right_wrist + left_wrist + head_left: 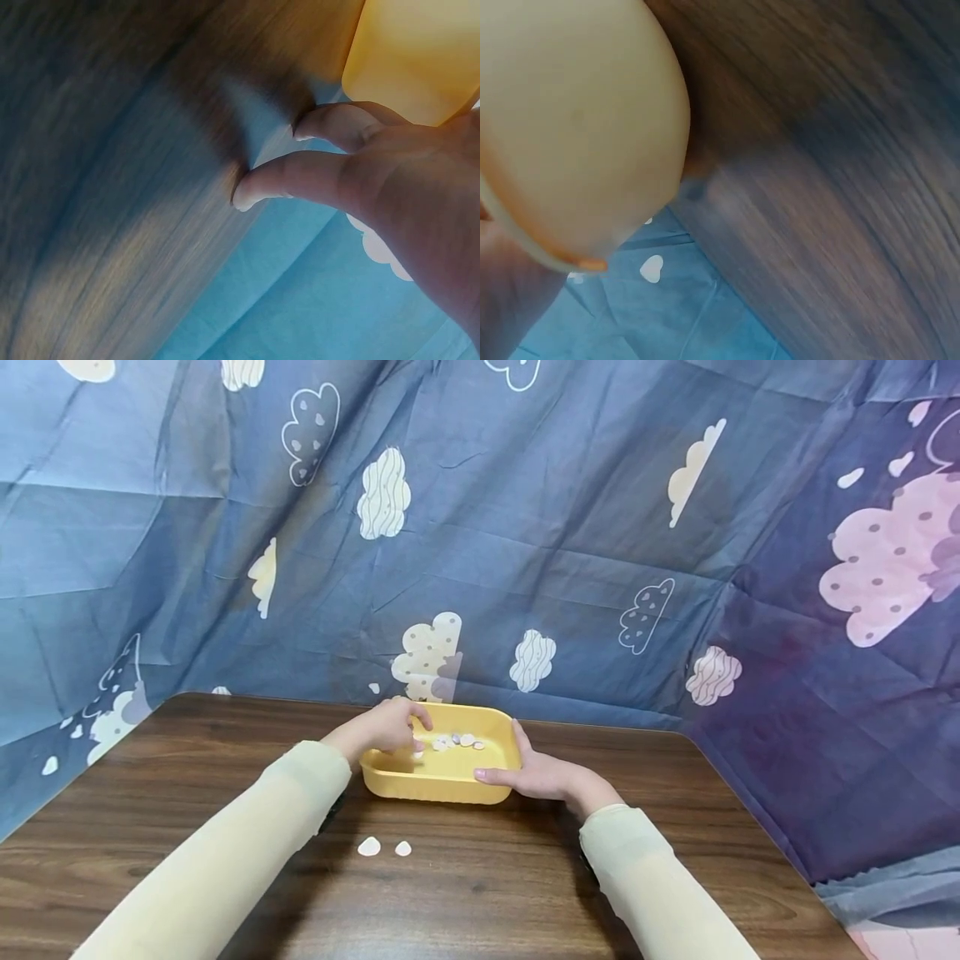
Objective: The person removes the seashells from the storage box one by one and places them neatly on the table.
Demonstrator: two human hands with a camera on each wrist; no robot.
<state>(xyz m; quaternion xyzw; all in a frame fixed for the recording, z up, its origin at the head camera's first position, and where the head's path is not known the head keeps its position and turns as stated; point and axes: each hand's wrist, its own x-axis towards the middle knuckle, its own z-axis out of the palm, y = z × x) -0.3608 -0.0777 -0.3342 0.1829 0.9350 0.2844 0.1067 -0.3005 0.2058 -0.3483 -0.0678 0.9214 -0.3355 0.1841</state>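
Observation:
A yellow tray [442, 789] with rounded corners stands on the table, holding several small whitish shell-like pieces [467, 740]. My left hand [381, 727] reaches over its left end, forefinger and thumb spread apart inside. Just below those fingertips is another whitish piece [417, 755]. At the tray's right end my right hand [542, 774] holds the wall, thumb over the front rim and a finger up along the side. In the right wrist view, two fingers [300, 178] extend down to the tabletop beside the tray. The left wrist view shows mostly the tray's outer wall [585, 127].
Two white pieces, a larger one [369, 847] and a smaller one [403, 848], lie on the dark wooden table [480, 893] in front of the tray. A blue cloud-patterned cloth [480, 568] hangs right behind the table and along its sides.

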